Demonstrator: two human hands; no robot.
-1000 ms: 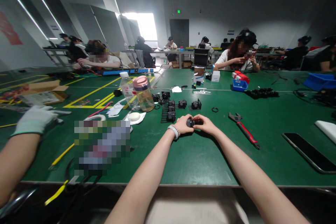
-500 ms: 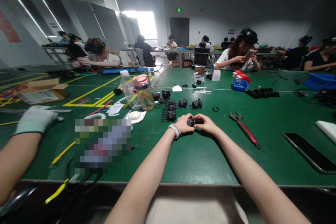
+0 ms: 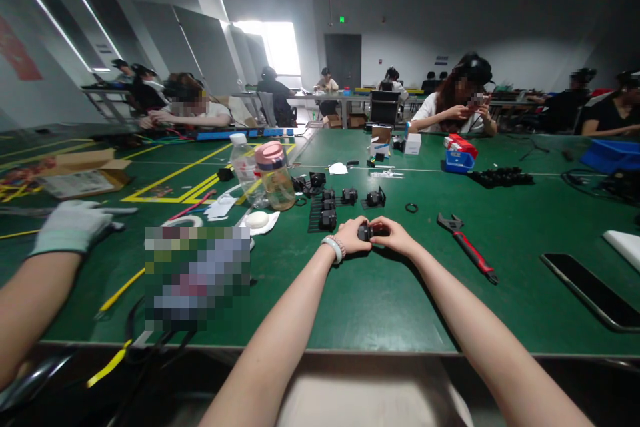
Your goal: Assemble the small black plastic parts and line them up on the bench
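Note:
Both of my hands close on one small black plastic part [image 3: 365,233] just above the green tabletop. My left hand [image 3: 350,235] grips its left side, with a bracelet and a pale bangle at the wrist. From the other side my right hand [image 3: 393,235] pinches it, and the fingers partly hide its shape. Beyond my left hand several similar black parts [image 3: 327,219] stand on the table, some with comb-like prongs. Another black part [image 3: 375,198] lies just past my hands. A black ring [image 3: 411,208] rests to the right.
An adjustable wrench [image 3: 470,250] and a phone [image 3: 593,290] lie to the right. A pink-lidded jar [image 3: 275,177] and a clear bottle [image 3: 245,170] stand left of the parts. At far left, a co-worker's gloved hand [image 3: 70,227] reaches over the table. A blue bin [image 3: 459,160] sits farther back.

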